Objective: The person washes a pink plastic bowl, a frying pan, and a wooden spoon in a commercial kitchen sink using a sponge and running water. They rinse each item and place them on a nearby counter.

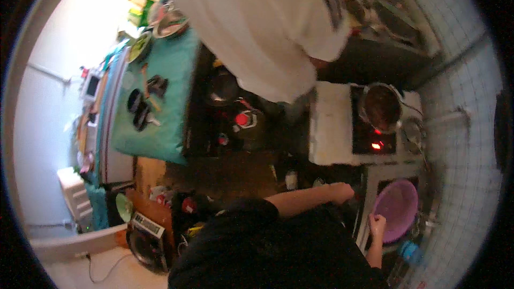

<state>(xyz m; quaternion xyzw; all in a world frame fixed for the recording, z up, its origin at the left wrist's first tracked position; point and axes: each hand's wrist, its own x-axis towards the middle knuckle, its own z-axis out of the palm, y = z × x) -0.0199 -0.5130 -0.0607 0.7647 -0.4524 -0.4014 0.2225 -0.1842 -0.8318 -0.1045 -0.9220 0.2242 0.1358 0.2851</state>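
Observation:
My right hand (pixel 377 224) grips the near rim of a purple plastic basin (pixel 395 210), which is tilted over the counter by the tiled wall. My left hand (pixel 341 193) is held out to the left of the basin, with its fingers curled in; blur hides whether anything is in it. Beyond the basin, a metal pot (pixel 381 108) with dark brown contents sits on a black induction cooker (pixel 373 147) with lit red digits. White counter top (pixel 331 122) lies left of the cooker.
A person in a white shirt (pixel 261 28) stands close ahead, between the counter and a green-covered table (pixel 172 76). Dark-handled tools (pixel 140 108) lie on that table. A fan-like round appliance (pixel 146 245) stands at lower left. A blue object (pixel 410 252) is near the basin.

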